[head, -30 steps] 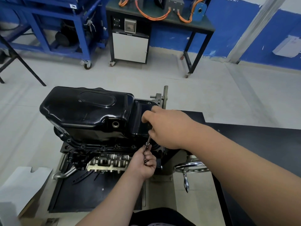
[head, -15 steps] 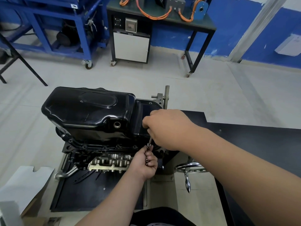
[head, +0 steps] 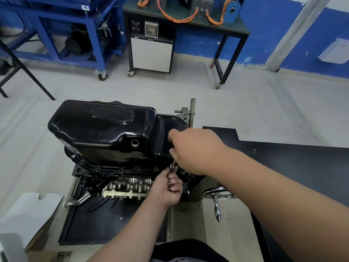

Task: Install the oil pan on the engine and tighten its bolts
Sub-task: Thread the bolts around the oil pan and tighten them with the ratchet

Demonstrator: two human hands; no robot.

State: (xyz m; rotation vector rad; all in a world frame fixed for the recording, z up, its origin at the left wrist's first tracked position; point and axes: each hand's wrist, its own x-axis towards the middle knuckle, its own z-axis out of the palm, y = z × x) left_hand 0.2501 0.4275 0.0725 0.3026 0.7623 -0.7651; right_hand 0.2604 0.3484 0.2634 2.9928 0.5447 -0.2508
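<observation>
A glossy black oil pan (head: 102, 129) sits upside down on the engine (head: 128, 188), its flange with several bolt holes facing me. My right hand (head: 194, 150) grips a thin metal driver (head: 172, 164) whose tip points down at the pan's near right flange. My left hand (head: 168, 188) is curled below it, pinching the driver's tip area and holding small bolts (head: 169, 186) in its fingers. The flange spot under the tip is partly hidden by my hands.
The engine stands on a stand with a chrome handwheel (head: 217, 193) at the right. A black table (head: 302, 167) lies right, a black mat (head: 105, 224) below, cardboard (head: 24, 214) at left. Blue carts (head: 62, 29) and a bench (head: 188, 21) line the far wall.
Both hands stay at the pan's near right flange; my right hand has shifted very slightly around the driver. The camera view drifted a little.
</observation>
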